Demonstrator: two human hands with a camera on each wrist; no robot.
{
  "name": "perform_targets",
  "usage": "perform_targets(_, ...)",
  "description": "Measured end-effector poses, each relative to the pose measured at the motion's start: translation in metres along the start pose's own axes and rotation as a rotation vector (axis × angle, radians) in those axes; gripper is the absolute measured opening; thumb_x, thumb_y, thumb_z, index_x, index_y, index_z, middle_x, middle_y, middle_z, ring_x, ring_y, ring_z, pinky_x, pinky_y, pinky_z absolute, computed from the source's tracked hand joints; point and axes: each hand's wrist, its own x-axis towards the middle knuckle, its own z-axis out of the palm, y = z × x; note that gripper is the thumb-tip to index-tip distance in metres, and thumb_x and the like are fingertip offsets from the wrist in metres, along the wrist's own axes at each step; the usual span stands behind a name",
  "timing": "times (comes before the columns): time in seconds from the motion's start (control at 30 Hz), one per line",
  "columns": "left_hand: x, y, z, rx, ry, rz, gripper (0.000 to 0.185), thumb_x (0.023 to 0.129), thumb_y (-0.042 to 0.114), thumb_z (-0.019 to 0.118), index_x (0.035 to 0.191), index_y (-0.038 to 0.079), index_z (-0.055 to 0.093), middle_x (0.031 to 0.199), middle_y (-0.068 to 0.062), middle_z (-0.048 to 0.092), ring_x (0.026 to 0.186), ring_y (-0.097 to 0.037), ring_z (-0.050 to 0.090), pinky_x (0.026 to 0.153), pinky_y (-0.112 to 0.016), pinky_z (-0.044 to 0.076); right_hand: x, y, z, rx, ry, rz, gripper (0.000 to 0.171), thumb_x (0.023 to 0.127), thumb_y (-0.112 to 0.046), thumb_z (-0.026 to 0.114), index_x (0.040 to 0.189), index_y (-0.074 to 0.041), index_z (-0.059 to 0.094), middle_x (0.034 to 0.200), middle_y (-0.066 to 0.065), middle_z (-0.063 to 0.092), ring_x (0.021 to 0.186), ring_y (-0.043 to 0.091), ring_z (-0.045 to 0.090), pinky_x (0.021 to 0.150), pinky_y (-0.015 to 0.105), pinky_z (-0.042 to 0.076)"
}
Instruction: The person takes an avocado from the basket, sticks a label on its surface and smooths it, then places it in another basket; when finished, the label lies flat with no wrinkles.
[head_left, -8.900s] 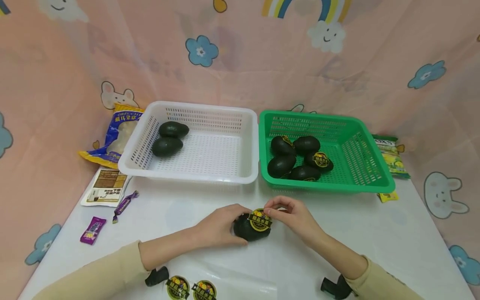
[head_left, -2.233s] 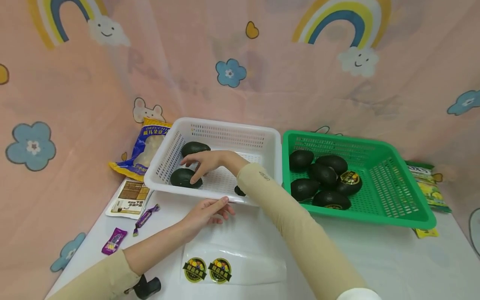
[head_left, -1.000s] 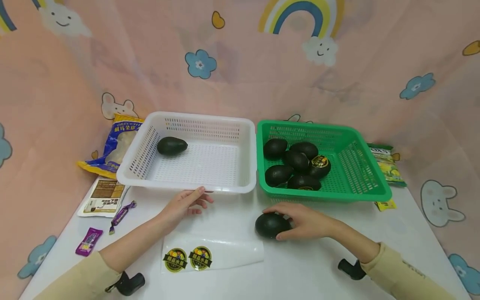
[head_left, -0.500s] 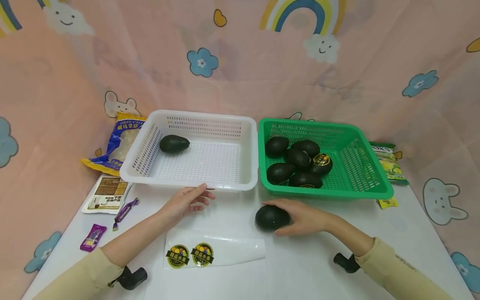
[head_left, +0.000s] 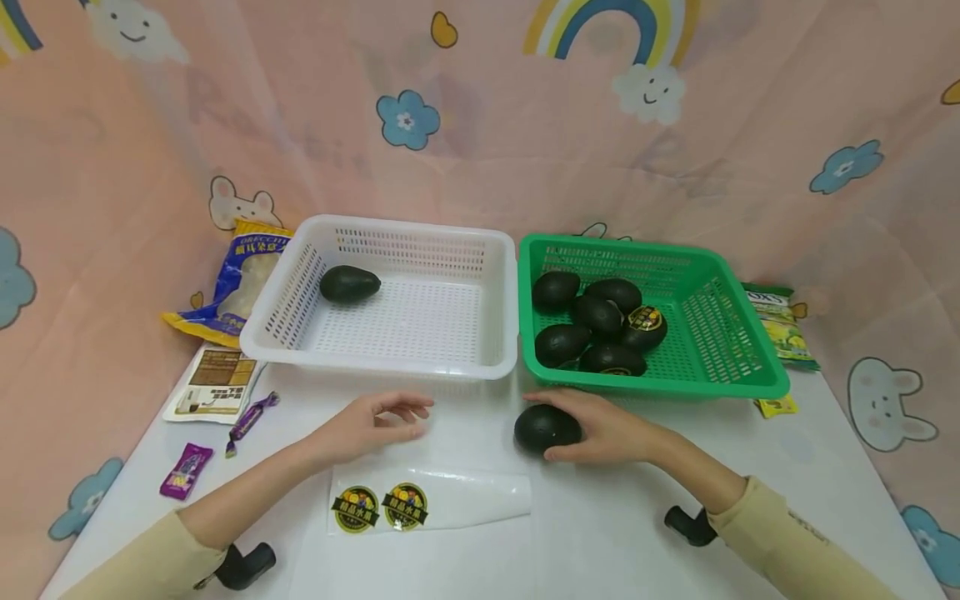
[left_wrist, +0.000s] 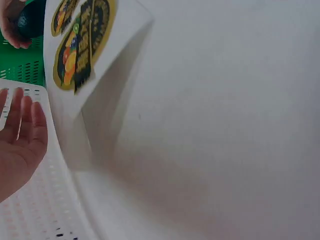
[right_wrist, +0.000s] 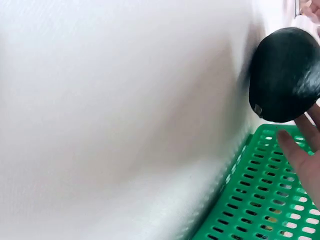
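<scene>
The avocado lies on the counter in the right hand, whose curled grip cups its side, just in front of the green basket. Round and smooth, it could roll away from the fingers. The left hand hovers slack and empty above the sticker sheet.

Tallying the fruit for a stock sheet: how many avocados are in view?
7: one in the white basket, five in the green basket (more may be hidden beneath), and one avocado on the table, held by the right hand.
</scene>
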Motion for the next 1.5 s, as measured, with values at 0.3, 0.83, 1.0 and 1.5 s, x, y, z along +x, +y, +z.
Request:
perform_targets(0.3,-0.032,-0.005,0.002,0.5,-0.24,0.096,0.049,0.079,0.037,0.081,0.12,0.019,0.06,0.11,0.016,0.058,0.1,-0.005,0.052,0.089,-0.031,0.047,0.005,-0.035,0.013,-0.026,0.186,-0.312,0.037,0.09,-0.024,0.072,0.126,-0.018,0.062,0.128,-0.004,0.06,0.124,0.018,0.051,0.104,0.03,0.04)
perform_targets(0.83,0.01,0.019,0.03,-0.465,-0.496,-0.131,0.053,0.088,0.009,0.072,0.137,0.005,0.053,0.108,-0.016,0.07,0.096,-0.022,0.068,0.081,-0.031,0.054,0.02,-0.087,0.062,-0.129,0.39,-0.31,0.028,0.079,-0.036,0.082,0.104,-0.025,0.074,0.098,-0.017,0.063,0.091,0.003,0.051,0.079,0.022,0.042)
perform_targets(1.0,0.012,0.018,0.031,-0.632,-0.593,-0.141,0.064,0.09,0.011,0.069,0.147,0.005,0.039,0.115,-0.022,0.067,0.1,-0.025,0.068,0.085,-0.035,0.054,0.017,-0.088,0.068,-0.055,0.411,-0.3,0.03,0.079,-0.034,0.083,0.106,-0.026,0.072,0.101,-0.018,0.063,0.092,0.002,0.05,0.08,0.019,0.041)
perform_targets(1.5,0.002,0.019,0.031,0.112,-0.362,0.017,0.05,0.083,0.027,0.079,0.13,0.02,0.061,0.128,0.005,0.06,0.119,-0.011,0.053,0.101,-0.031,0.041,0.013,-0.078,0.035,0.422,0.265,0.031,0.005,0.093,-0.016,0.068,0.097,-0.017,0.066,0.093,-0.003,0.066,0.083,0.01,0.061,0.075,0.031,0.054)
